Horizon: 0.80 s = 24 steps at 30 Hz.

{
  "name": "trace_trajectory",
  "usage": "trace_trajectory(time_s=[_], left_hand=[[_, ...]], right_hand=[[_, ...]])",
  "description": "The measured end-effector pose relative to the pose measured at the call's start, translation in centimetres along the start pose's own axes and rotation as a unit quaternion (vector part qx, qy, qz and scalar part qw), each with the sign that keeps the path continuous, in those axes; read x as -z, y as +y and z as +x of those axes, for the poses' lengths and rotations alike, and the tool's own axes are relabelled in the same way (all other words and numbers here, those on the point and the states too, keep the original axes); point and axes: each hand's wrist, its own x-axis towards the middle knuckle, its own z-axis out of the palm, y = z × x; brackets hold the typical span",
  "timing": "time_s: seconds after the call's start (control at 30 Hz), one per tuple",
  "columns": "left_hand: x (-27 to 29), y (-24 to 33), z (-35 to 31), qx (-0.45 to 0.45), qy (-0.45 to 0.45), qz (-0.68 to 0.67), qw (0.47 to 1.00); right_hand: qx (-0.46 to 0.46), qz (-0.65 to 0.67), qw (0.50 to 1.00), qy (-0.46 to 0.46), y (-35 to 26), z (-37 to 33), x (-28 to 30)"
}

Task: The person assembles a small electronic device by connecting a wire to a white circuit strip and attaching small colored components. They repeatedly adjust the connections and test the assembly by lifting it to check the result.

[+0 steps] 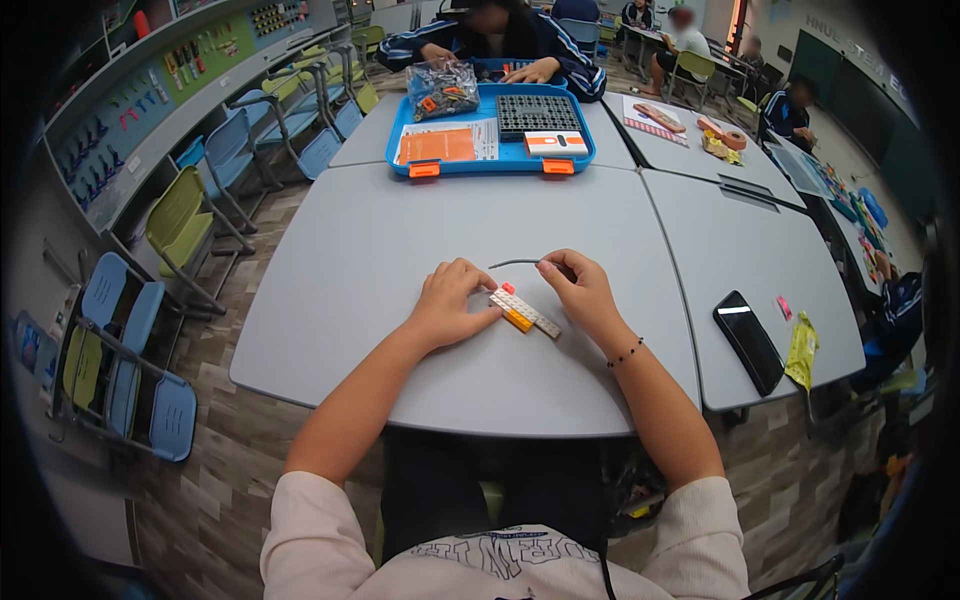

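Near the middle of the table, a small building-brick assembly [524, 309] lies at a slant, with a white plate on top, yellow below and a red-orange piece at its far end. My left hand [450, 305] is closed on its left end, thumb and forefinger against the bricks. Above and right of the bricks, my right hand [582, 297] pinches one end of a thin, dark grey, curved tube-like piece [515, 262]. The tube's free end points left, towards my left fingertips, apart from them. My right palm is hidden.
Across the table stands a blue tray [400, 150] with a bag of parts [441, 90], a dark brick grid [537, 117] and a white-orange box [555, 145]. A person's hands rest behind it. A phone [748, 342] and yellow wrapper [802, 350] lie at right.
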Motion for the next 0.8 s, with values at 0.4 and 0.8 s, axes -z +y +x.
trace_trajectory(time_s=[0.4, 0.8], left_hand=[[0.2, -0.2, 1.0, -0.041, -0.033, -0.044, 0.998], [0.5, -0.5, 0.9, 0.018, -0.036, -0.383, 0.923]], right_hand=[[0.012, -0.018, 1.000, 0.018, 0.1, 0.8, 0.8], [0.100, -0.056, 0.993, 0.011, -0.6, 0.7, 1.4]])
